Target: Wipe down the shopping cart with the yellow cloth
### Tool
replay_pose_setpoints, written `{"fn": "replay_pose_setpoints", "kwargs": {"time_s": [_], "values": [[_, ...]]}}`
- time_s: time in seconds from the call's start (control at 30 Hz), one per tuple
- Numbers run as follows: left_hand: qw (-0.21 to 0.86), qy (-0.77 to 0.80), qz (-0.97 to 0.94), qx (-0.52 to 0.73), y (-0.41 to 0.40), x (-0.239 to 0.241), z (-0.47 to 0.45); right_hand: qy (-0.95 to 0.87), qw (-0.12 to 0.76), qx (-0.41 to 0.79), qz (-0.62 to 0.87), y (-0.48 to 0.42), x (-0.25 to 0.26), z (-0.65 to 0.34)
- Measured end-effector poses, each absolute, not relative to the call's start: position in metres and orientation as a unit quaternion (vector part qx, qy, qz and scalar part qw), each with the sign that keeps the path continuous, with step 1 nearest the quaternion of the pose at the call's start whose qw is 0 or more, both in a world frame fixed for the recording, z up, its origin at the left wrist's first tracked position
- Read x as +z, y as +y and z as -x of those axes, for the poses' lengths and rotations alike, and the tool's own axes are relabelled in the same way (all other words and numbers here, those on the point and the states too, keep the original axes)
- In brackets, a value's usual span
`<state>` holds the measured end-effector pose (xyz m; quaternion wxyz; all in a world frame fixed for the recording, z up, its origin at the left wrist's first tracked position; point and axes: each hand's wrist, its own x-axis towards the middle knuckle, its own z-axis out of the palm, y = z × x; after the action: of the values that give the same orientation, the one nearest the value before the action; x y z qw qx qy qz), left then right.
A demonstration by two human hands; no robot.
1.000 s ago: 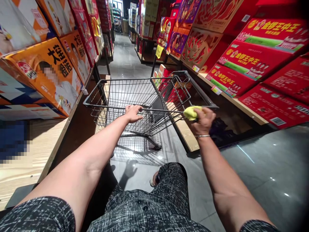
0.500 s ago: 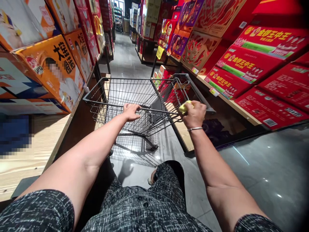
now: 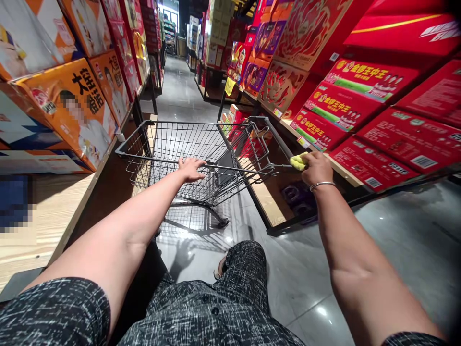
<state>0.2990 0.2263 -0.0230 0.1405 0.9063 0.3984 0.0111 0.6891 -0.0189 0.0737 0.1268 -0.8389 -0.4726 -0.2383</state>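
A grey wire shopping cart point(image 3: 173, 144) stands sideways before me, its basket holding nothing that I can see. My left hand point(image 3: 190, 169) rests at the near top rail, fingers spread and thumb apart. On the right, my right hand point(image 3: 317, 168) is closed on a yellow cloth point(image 3: 298, 161). The cloth touches the near end of the cart's handle point(image 3: 279, 137). Part of the cloth is hidden under my fingers.
Stacked orange cartons point(image 3: 68, 110) line the left shelf. Red boxes point(image 3: 360, 79) fill the right shelf, its lower wooden board point(image 3: 272, 206) close to the cart. A tiled aisle point(image 3: 175, 79) runs away ahead between shelves.
My right hand has moved right with the yellow cloth, from the near rail's corner out to the handle's end. My left hand stays at the rail, its fingers now more spread. The view has shifted slightly.
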Motion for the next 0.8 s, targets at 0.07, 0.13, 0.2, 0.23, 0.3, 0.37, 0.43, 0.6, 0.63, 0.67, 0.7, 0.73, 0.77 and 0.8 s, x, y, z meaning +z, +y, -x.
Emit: {"fn": "replay_pose_setpoints", "kwargs": {"time_s": [0.07, 0.13, 0.2, 0.23, 0.3, 0.37, 0.43, 0.6, 0.63, 0.67, 0.7, 0.73, 0.77, 0.8], "values": [[0.132, 0.395, -0.909, 0.006, 0.225, -0.022, -0.298, -0.468, 0.133, -0.191, 0.853, -0.015, 0.074, -0.698], [0.119, 0.401, -0.908, -0.007, 0.222, -0.022, -0.299, -0.473, 0.124, -0.160, 0.857, -0.012, 0.074, -0.698], [0.111, 0.418, -0.902, -0.018, 0.215, -0.023, -0.302, -0.483, 0.105, -0.154, 0.855, -0.012, 0.074, -0.692], [0.111, 0.427, -0.897, -0.020, 0.211, -0.024, -0.305, -0.489, 0.093, -0.154, 0.854, -0.014, 0.076, -0.687], [0.112, 0.438, -0.892, -0.015, 0.202, -0.026, -0.312, -0.498, 0.068, -0.156, 0.850, -0.018, 0.080, -0.674], [0.111, 0.449, -0.887, -0.011, 0.195, -0.027, -0.318, -0.503, 0.040, -0.153, 0.850, -0.023, 0.086, -0.658], [0.107, 0.459, -0.882, -0.015, 0.191, -0.028, -0.320, -0.504, 0.007, -0.143, 0.851, -0.027, 0.093, -0.641], [0.099, 0.457, -0.884, -0.016, 0.197, -0.026, -0.309, -0.499, -0.080, -0.120, 0.854, -0.034, 0.108, -0.603], [0.099, 0.458, -0.883, -0.016, 0.199, -0.025, -0.306, -0.501, -0.090, -0.117, 0.853, -0.035, 0.110, -0.596], [0.098, 0.460, -0.882, -0.017, 0.201, -0.025, -0.303, -0.504, -0.097, -0.115, 0.851, -0.037, 0.112, -0.589], [0.097, 0.461, -0.882, -0.018, 0.204, -0.025, -0.300, -0.507, -0.101, -0.116, 0.848, -0.039, 0.114, -0.582], [0.095, 0.460, -0.882, -0.018, 0.206, -0.025, -0.298, -0.511, -0.105, -0.119, 0.845, -0.042, 0.116, -0.574], [0.092, 0.460, -0.883, -0.017, 0.208, -0.025, -0.295, -0.515, -0.107, -0.122, 0.842, -0.044, 0.118, -0.566], [0.090, 0.460, -0.883, -0.016, 0.211, -0.025, -0.292, -0.520, -0.108, -0.124, 0.838, -0.047, 0.120, -0.558]]}}
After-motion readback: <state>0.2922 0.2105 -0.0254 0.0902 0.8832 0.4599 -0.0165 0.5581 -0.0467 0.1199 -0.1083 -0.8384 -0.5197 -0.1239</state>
